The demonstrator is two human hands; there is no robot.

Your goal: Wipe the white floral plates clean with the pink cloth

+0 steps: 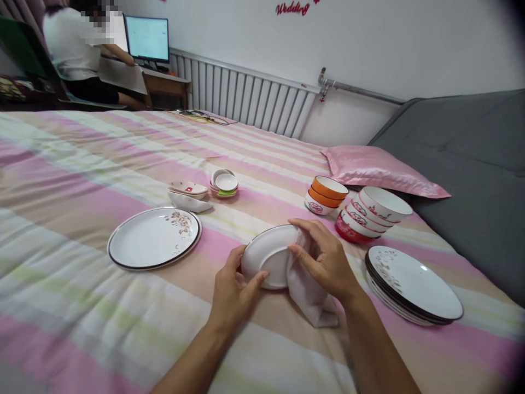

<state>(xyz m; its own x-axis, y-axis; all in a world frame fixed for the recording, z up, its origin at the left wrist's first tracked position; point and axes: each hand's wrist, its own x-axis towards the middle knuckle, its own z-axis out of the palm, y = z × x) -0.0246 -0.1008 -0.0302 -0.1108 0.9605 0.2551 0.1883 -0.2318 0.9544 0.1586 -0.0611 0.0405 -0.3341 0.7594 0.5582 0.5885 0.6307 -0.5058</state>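
A small white plate (262, 251) is tilted up above the bed, its underside with the foot ring facing me. My left hand (235, 287) grips its left edge, thumb on the underside. At the right edge my right hand (322, 254) pinches a pale cloth (309, 293) against the plate; the cloth hangs down toward the bedspread. Left of my hands lie oval plates (153, 238) with a dark rim and brown flowers. To the right is a stack of similar oval plates (418, 282).
Behind my hands stand orange bowls (328, 189), larger white-and-red bowls (383, 205), small dishes (188, 189) and little round bowls (225, 181) on the striped bedspread (135, 317). A pink pillow (381, 167) rests by the grey headboard (463, 142). A person (76, 44) sits at a desk beyond.
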